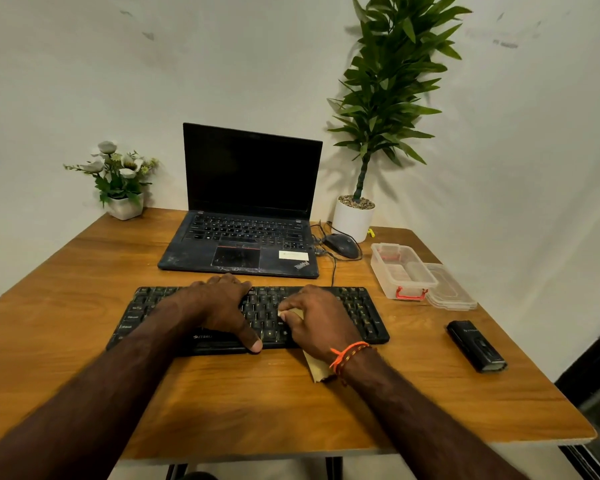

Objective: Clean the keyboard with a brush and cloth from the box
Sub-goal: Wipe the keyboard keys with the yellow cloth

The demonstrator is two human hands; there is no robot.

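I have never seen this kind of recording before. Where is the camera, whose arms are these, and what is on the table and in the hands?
There is no machine here. A person wears one wide camera on the head, so you look down along their own two arms.

The left hand rests on the black keyboard and steadies it. The right hand presses a yellowish cloth onto the keys; one corner of the cloth shows below the wrist, which wears an orange thread.

On the wooden table also lie an open laptop with a dark screen, a mouse, a clear plastic box with its lid beside it, and a black object, possibly the brush. Two potted plants stand at the back: a small flowering one and a tall leafy one.
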